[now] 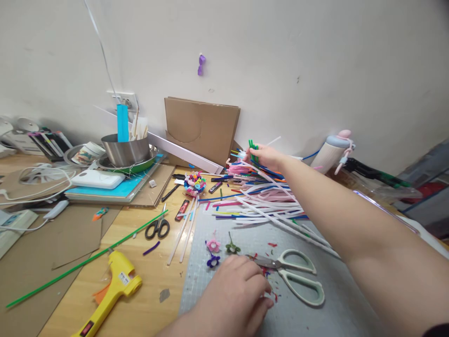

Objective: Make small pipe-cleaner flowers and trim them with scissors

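Note:
My right hand (264, 155) reaches to the back of the table, its fingers closed on green pipe cleaners (253, 149) above a pile of pipe cleaners (259, 201) in white, pink, blue and other colours. Low over the grey cutting mat (196, 281), my left hand (238, 290) has its fingers curled; what they hold, if anything, is hidden. Just beyond it lie a pink flower (213, 245), a green flower (232, 248) and a dark blue flower (213, 260). Scissors with pale green handles (296, 271) rest to its right, among small coloured scraps.
A yellow glue gun (117, 285), black scissors (157, 228) and a long green stick (87, 259) lie to the left. Behind them are a metal bowl (125, 150) and a white power bank (98, 179). Cardboard (201, 128) leans on the wall; a bottle (329, 152) is at right.

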Demonstrator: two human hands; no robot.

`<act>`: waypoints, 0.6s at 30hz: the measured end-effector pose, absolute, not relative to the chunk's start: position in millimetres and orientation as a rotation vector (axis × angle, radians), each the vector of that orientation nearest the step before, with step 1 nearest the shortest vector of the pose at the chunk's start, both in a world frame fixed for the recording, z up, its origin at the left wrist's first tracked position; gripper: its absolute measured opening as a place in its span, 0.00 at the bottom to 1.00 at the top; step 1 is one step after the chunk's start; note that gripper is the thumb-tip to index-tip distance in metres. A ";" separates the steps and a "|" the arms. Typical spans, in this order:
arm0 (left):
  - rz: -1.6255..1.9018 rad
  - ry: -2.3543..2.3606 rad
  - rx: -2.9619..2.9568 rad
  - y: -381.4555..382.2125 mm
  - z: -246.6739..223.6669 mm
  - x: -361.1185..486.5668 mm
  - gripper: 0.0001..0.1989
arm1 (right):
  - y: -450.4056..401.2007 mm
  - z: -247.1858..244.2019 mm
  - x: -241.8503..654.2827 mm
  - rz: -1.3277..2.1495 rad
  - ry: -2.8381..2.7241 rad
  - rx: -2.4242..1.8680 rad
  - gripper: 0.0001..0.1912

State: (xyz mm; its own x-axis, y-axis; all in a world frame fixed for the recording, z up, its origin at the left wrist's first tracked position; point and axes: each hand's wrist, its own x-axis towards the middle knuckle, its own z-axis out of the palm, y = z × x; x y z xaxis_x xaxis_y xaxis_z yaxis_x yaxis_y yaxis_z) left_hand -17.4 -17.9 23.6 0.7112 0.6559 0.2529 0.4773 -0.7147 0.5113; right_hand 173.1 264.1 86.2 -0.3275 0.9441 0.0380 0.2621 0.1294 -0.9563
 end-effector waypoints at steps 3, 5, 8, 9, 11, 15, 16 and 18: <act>0.589 0.889 2.485 -17.9 24.0 -17.9 0.05 | 263.2 105.8 170.4 1.236 -1.645 -1.114 0.09; 0.587 0.906 2.466 -17.9 24.5 -18.5 0.05 | 263.9 120.7 168.6 1.219 -1.611 -1.088 0.10; 0.589 0.914 2.441 -17.8 26.0 -19.3 0.05 | 266.6 143.6 164.0 1.153 -1.562 -1.057 0.11; 0.594 0.920 2.430 -17.6 26.5 -19.6 0.05 | 267.2 152.2 162.3 1.128 -1.547 -1.047 0.12; 0.617 0.935 2.398 -17.1 27.0 -20.3 0.04 | 265.9 172.6 160.3 1.067 -1.516 -0.984 0.11; 0.900 0.973 2.246 -16.1 27.3 -24.9 0.08 | 240.8 222.8 165.7 0.879 -1.423 -0.630 0.12; 1.073 1.031 2.168 -16.1 29.2 -27.2 0.11 | 228.0 233.0 167.5 0.837 -1.390 -0.535 0.14; 1.517 1.212 1.925 -16.5 38.4 -32.6 0.15 | 195.6 243.8 166.8 0.834 -1.381 -0.411 0.14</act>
